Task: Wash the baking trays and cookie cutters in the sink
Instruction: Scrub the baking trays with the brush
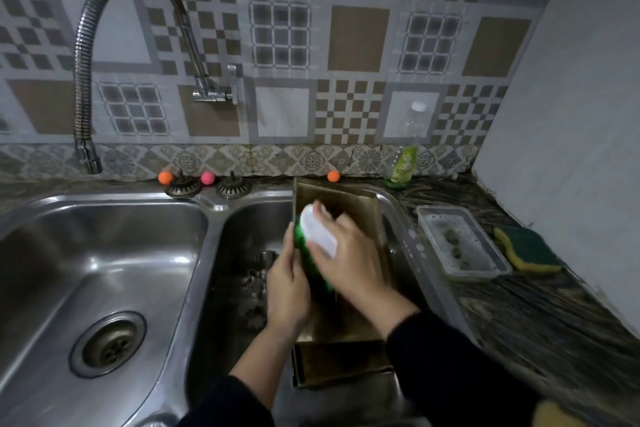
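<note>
A dull brass-coloured baking tray point(360, 204) leans in the right basin of the steel sink point(214, 229), its far edge propped on the rim. My left hand point(287, 291) grips the tray's left edge. My right hand point(346, 253) holds a white scrub brush point(317, 229) with green bristles against the tray's surface. A second tray point(339, 364) lies lower, under the first, near the front of the basin. Some metal pieces point(259, 274), blurred, lie at the bottom of the right basin.
The left basin has a bare drain point(109, 345), with the flexible tap spout point(86, 156) above it. Two strainer plugs point(207, 185) and small coloured balls sit on the back ledge. A soap bottle point(403, 163), a plastic container point(462, 241) and a sponge point(526, 250) stand on the right counter.
</note>
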Demonstrator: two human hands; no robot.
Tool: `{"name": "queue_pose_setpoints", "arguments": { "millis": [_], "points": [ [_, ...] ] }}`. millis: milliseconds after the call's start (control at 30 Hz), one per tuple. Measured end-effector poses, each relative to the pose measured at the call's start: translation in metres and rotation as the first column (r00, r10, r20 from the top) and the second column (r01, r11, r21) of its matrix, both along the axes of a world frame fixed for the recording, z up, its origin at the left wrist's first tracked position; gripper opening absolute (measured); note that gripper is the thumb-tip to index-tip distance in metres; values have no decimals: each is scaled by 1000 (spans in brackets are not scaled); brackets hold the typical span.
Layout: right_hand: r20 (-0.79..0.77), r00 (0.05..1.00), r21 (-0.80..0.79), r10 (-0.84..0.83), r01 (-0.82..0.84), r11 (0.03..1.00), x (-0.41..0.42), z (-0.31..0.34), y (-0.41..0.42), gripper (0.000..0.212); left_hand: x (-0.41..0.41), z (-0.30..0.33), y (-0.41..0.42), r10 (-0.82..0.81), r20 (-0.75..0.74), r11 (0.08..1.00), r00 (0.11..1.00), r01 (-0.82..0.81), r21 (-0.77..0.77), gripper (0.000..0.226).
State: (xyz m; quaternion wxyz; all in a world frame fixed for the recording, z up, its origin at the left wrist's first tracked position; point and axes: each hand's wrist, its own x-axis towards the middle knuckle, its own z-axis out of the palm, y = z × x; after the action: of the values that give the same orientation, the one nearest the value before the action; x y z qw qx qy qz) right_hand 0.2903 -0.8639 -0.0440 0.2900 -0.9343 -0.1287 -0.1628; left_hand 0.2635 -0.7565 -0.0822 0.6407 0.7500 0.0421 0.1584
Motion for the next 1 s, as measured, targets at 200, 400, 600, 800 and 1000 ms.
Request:
{"name": "queue_pose_setpoints", "arguments": {
  "millis": [200,400,600,800,1000],
  "points": [
    [-20,996,50,-85,86,995,32,29,9,62,3,8,-14,19,12,1000,1000,-20,22,49],
    [-186,982,228,37,7,974,-24,-31,-12,65,5,8,14,202,-40,966,978,-193,174,50],
    [-249,966,308,-63,141,941,19,29,-3,80,-10,9,-13,145,64,906,987,-159,393,57],
    [-288,936,218,-201,269,938,47,50,2,85,-24,0,-37,72,52,748,996,-88,658,57],
    [-223,971,420,-89,178,890,36,52,-10,77,-22,1,-27,37,-43,857,998,-10,516,49]
  ]
}}
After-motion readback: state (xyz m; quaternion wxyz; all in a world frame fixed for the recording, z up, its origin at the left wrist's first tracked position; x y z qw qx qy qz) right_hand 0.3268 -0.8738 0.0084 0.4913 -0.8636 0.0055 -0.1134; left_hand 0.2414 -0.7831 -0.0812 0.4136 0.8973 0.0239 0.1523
